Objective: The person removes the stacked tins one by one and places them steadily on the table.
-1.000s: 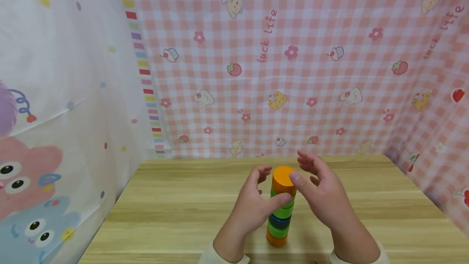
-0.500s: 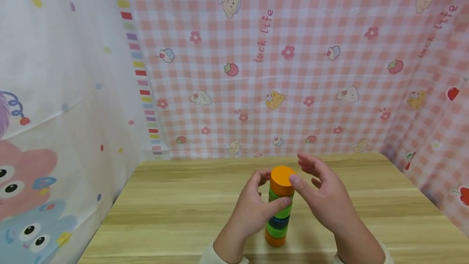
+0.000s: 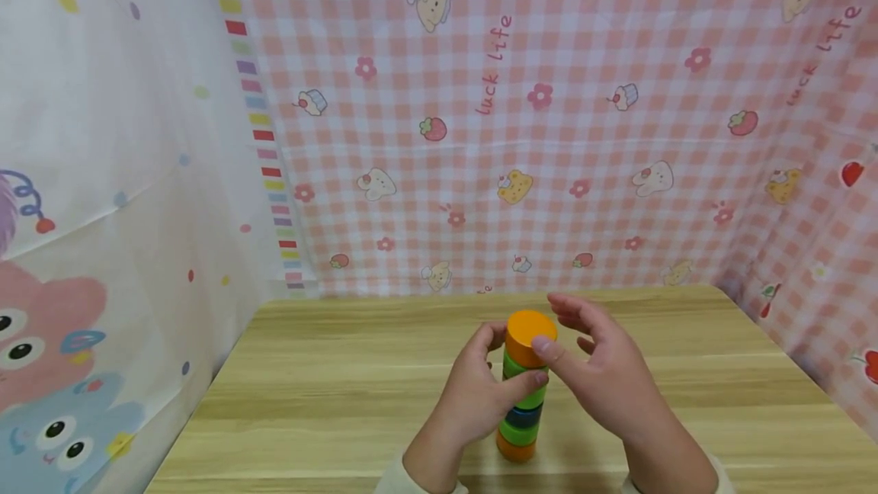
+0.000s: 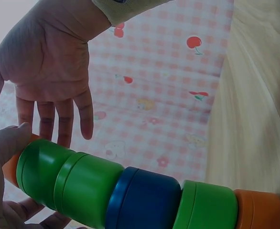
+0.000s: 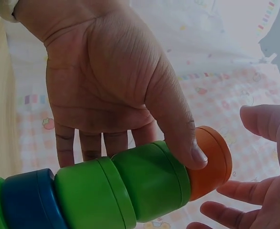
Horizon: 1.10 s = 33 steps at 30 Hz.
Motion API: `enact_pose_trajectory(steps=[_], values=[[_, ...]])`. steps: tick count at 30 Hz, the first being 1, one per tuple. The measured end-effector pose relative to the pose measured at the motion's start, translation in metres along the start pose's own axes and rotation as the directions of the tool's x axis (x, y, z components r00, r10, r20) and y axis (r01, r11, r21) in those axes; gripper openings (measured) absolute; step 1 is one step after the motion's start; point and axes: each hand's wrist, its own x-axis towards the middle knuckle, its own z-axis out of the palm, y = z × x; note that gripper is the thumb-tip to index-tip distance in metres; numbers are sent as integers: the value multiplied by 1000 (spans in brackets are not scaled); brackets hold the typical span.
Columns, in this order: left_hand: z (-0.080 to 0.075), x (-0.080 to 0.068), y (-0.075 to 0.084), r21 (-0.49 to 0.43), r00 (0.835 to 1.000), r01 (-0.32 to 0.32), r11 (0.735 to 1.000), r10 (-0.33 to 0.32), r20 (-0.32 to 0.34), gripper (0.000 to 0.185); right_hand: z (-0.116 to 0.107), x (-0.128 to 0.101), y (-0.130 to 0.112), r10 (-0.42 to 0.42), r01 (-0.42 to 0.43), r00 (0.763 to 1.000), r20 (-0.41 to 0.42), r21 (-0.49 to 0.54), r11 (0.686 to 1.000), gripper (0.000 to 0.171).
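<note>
A tower of round blocks stands upright on the table. From the top, it has an orange block [image 3: 530, 330], two green blocks [image 5: 152, 179], a blue block [image 4: 142, 198], another green block [image 4: 207, 205] and a bottom orange block [image 3: 516, 448]. My left hand [image 3: 473, 391] holds the tower near its top, thumb across the front and fingers at the far left side. Close by on the right, my right hand [image 3: 607, 372] is raised with spread fingers. Its thumb overlaps the top block in the head view but looks apart from it in the right wrist view.
The light wood table [image 3: 329, 395] reaches back to a pink checked cloth [image 3: 384, 120]. A white cloth [image 3: 137, 136] with cartoon figures hangs at the left, and more checked cloth [image 3: 809, 250] hangs at the right.
My left fingers have come from slightly apart to against the tower's upper left side. My right hand has moved a little left and down. The head view has shifted slightly; the tower stays put.
</note>
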Motion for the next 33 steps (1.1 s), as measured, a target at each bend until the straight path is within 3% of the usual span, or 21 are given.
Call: enact_pose_trajectory(steps=[8, 18, 33], values=[[1, 0, 0, 10, 1000, 17, 1000, -17, 0, 54, 2, 1, 1, 15, -14, 1000, 13, -19, 1000, 64], [1, 2, -2, 29, 1000, 2, 1000, -2, 7, 45, 3, 4, 2, 49, -49, 999, 14, -50, 998, 74], [4, 5, -8, 20, 1000, -20, 1000, 20, 15, 42, 6, 8, 5, 90, -87, 995, 49, -52, 995, 76]])
